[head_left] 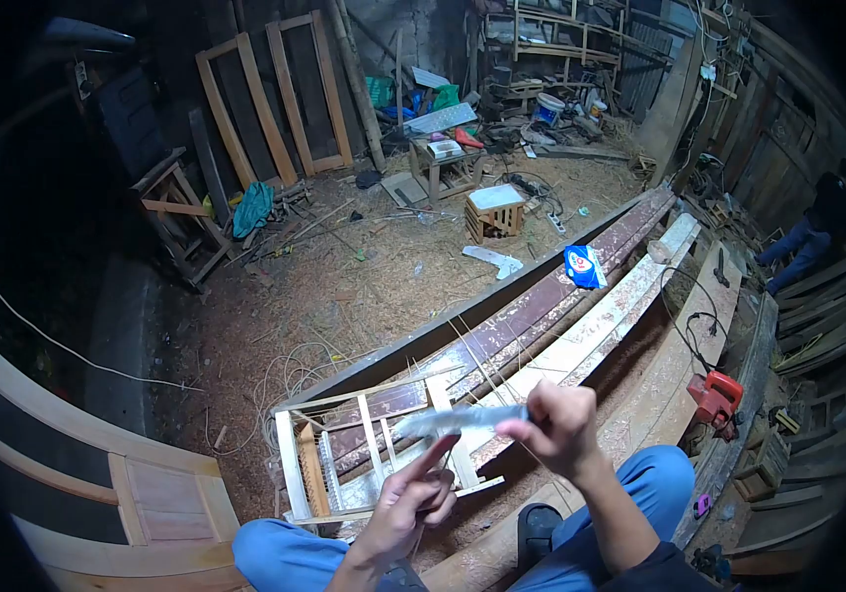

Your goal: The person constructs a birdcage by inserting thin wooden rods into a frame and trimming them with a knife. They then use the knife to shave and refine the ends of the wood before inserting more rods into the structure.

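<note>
1. I see the right hand (561, 426) pinching one end of a thin pale strip (458, 421). The strip is motion-blurred and held roughly level above the knees.
2. Left hand (408, 508): index finger stretched up to just under the strip, other fingers curled, gripping nothing. I cannot tell if it touches.
3. Beneath: slatted wooden frame (295, 464) lying on long planks (581, 335).
4. Farther right: red power tool (714, 397).

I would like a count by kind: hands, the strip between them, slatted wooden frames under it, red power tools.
hands: 2 (left hand, right hand)
thin strip: 1
slatted wooden frame: 1
red power tool: 1
Total: 5
</note>
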The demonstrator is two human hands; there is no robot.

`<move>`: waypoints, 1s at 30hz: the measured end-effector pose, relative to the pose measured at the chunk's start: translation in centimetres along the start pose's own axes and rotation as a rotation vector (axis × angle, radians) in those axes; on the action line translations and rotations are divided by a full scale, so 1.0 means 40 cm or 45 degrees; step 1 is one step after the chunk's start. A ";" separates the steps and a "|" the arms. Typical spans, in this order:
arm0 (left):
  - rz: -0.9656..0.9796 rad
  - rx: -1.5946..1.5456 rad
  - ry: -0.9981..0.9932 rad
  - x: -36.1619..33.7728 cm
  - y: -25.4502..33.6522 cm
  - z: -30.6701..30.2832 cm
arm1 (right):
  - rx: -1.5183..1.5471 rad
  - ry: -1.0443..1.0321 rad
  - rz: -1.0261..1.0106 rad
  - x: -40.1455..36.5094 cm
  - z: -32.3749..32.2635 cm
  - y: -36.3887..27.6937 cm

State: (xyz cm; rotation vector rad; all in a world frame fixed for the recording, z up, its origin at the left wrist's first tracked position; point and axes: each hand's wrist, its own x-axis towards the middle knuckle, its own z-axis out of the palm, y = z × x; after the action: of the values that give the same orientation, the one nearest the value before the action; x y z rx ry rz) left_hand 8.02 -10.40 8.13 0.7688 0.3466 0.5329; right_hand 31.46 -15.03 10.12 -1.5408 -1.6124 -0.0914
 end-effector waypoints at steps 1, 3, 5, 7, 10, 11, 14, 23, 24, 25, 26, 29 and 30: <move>-0.001 -0.001 -0.003 -0.001 0.001 0.004 | 0.036 0.026 0.189 -0.003 -0.001 0.017; -0.012 0.146 0.007 0.001 0.000 0.010 | -0.032 0.078 0.232 0.004 -0.011 0.039; 0.009 0.163 0.037 0.002 -0.008 0.011 | -0.012 0.074 0.256 -0.007 -0.013 0.038; 0.158 0.243 0.068 0.005 -0.023 0.000 | 0.069 0.089 0.188 -0.022 -0.008 0.023; 0.257 0.302 0.249 0.013 -0.040 0.010 | 0.084 0.043 -0.024 -0.025 -0.006 -0.013; 0.255 0.302 0.250 0.012 -0.040 0.014 | 0.110 0.036 -0.091 -0.023 -0.002 -0.024; 0.266 0.411 0.287 -0.002 -0.066 0.003 | 0.090 0.011 -0.210 -0.023 0.012 -0.045; 0.336 0.230 0.170 0.006 -0.058 0.012 | -0.115 0.187 -0.110 -0.008 -0.038 0.006; 0.319 0.213 0.051 0.012 -0.050 0.006 | -0.092 0.197 0.015 -0.007 -0.048 0.017; 0.320 0.213 0.051 0.014 -0.047 0.011 | -0.069 0.207 0.140 -0.006 -0.055 0.023; 0.267 0.370 0.122 0.019 -0.041 0.019 | -0.028 0.229 0.196 -0.005 -0.057 0.023; 0.199 0.525 0.224 0.033 -0.026 0.033 | -0.060 0.153 0.042 -0.019 -0.032 0.009; 0.151 0.430 0.280 0.036 -0.028 0.031 | -0.089 0.096 -0.030 -0.020 -0.018 -0.004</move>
State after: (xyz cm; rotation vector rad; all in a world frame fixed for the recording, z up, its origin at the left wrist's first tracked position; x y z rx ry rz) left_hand 10.16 -10.95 7.97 1.0641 0.6079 0.6826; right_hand 31.60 -16.10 10.15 -1.5532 -1.5824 -0.2181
